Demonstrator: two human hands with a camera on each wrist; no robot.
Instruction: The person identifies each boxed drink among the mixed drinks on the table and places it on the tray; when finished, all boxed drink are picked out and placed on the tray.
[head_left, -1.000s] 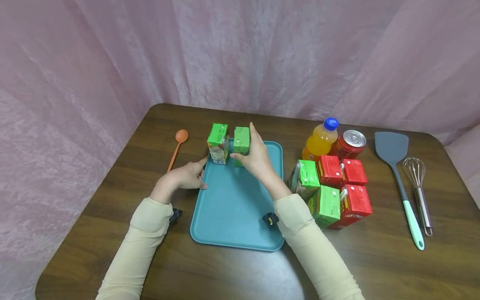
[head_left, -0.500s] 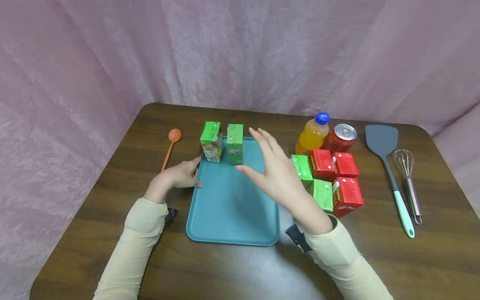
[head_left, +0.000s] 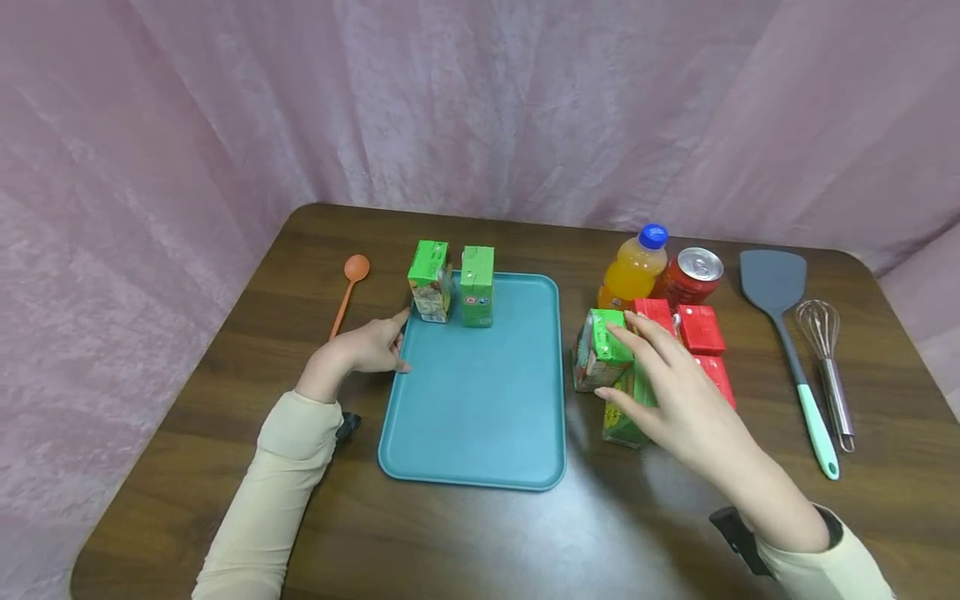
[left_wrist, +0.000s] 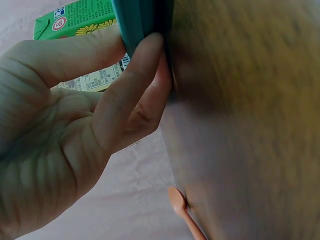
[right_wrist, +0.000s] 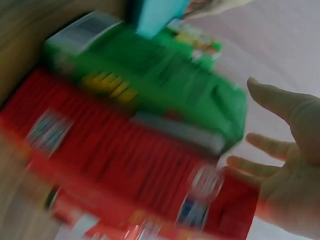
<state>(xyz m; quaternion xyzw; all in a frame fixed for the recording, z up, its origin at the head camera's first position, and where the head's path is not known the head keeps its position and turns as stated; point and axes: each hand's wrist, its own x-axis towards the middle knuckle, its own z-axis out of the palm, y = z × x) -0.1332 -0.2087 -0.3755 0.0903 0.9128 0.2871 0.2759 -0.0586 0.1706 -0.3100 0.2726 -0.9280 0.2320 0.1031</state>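
Observation:
My left hand (head_left: 365, 347) pinches the left rim of the blue tray (head_left: 480, 400); the left wrist view shows the thumb on one side of the rim and fingertips on the other. Two green juice cartons (head_left: 477, 287) stand upright side by side at the tray's far left corner. Over on the right, my right hand (head_left: 686, 400) hovers with spread fingers above another two green cartons (head_left: 611, 350), holding nothing. It partly covers the nearer green carton and several red cartons (head_left: 702, 329) behind. The right wrist view is blurred, with green and red carton sides close to the fingers.
An orange drink bottle (head_left: 633, 271) and a red can (head_left: 690, 277) stand behind the cartons. Farther right lie a grey spatula (head_left: 787, 350) and a whisk (head_left: 828, 367). An orange spoon (head_left: 348, 292) lies left of the tray. A pink curtain (head_left: 480, 108) hangs behind the table.
My right hand has let go of the second green carton at the tray's far end and moved right and nearer, over the carton group. My left hand stays at the tray rim.

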